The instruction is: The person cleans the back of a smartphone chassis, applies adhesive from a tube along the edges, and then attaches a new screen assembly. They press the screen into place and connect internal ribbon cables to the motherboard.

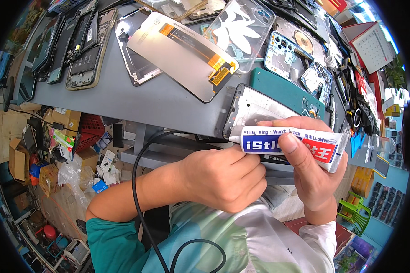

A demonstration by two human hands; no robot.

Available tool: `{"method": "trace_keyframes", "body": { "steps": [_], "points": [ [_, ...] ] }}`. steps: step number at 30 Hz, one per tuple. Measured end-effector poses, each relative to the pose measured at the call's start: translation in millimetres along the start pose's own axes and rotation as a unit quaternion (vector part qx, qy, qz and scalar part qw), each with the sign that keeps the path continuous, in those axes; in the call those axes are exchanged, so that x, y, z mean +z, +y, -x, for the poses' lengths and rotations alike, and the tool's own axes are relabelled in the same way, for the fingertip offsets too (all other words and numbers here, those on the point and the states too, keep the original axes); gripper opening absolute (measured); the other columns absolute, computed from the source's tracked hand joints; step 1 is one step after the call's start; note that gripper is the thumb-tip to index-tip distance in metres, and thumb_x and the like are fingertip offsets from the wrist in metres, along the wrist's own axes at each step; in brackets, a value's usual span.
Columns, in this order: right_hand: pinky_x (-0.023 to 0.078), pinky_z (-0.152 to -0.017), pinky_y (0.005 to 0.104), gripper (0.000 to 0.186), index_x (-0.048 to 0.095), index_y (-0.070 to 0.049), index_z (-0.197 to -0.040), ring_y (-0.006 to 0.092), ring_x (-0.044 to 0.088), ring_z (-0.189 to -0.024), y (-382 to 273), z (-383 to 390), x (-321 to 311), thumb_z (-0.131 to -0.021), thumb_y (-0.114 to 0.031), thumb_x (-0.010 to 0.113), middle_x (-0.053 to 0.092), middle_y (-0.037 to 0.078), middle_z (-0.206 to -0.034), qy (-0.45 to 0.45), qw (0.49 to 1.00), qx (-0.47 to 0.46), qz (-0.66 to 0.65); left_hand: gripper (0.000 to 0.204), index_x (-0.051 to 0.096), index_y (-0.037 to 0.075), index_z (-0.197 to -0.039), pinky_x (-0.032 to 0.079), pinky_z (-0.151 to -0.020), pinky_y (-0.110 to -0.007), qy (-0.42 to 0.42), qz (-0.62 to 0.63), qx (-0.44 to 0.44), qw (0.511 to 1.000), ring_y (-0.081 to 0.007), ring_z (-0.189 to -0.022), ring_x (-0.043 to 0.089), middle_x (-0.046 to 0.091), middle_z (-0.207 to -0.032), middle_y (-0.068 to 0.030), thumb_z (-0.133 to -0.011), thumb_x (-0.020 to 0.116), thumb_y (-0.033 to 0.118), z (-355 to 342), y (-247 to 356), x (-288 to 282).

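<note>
My right hand [312, 177] grips a white, blue and red glue tube [325, 152], held level with its white nozzle end at the left. My left hand [223, 179] is curled closed just below that end; what its fingers hold, if anything, is hidden. Behind the tube, a dark-edged phone frame with a pale metal plate [248, 100] lies at the desk's front edge, beside a green mat [278, 88]. Farther back lies a phone screen assembly [173, 54] with orange flex cables, face down.
Dismantled phones [84, 59] cover the left of the grey desk [123, 104]. A clear case [234, 27] and phone boards [282, 54] lie at the back right, near tools and a calendar [369, 48]. A black cable [134, 182] hangs across my left forearm. Boxes [50, 179] clutter the floor.
</note>
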State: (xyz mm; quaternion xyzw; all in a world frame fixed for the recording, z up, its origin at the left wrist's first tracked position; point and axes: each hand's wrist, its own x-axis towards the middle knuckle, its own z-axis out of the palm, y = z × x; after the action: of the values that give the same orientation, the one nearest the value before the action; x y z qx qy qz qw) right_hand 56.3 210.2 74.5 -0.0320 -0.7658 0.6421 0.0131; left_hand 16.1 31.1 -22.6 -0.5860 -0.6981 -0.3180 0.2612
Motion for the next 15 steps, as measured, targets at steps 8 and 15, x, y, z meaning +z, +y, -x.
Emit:
{"method": "trace_keyframes", "body": {
  "steps": [8,15],
  "points": [
    [0.063,-0.093,0.0413,0.026,0.068,0.011,-0.118,0.0286,0.078,-0.099,1.0,2.6,-4.0,-0.101,-0.008,0.073,0.078,0.027,-0.109,0.004,1.0,-0.003,0.012,0.01,0.065,0.009,-0.072,0.05,-0.065,-0.027,0.005,-0.017,0.003,1.0,-0.0156,-0.07,0.062,0.061,-0.073,-0.0009,-0.069,0.068,0.017,-3.3,-0.4,-0.7],
    [0.063,-0.093,0.0418,0.027,0.067,0.01,-0.119,0.0294,0.078,-0.1,-0.6,4.8,-8.0,-0.101,-0.008,0.073,0.078,0.028,-0.11,0.005,1.0,0.015,0.013,0.011,0.068,0.009,-0.074,0.052,-0.068,-0.028,-0.026,-0.023,-0.001,0.999,-0.0148,-0.071,0.064,0.062,-0.074,0.0,-0.068,0.068,0.018,-2.3,0.2,-2.5]
  ]
}}
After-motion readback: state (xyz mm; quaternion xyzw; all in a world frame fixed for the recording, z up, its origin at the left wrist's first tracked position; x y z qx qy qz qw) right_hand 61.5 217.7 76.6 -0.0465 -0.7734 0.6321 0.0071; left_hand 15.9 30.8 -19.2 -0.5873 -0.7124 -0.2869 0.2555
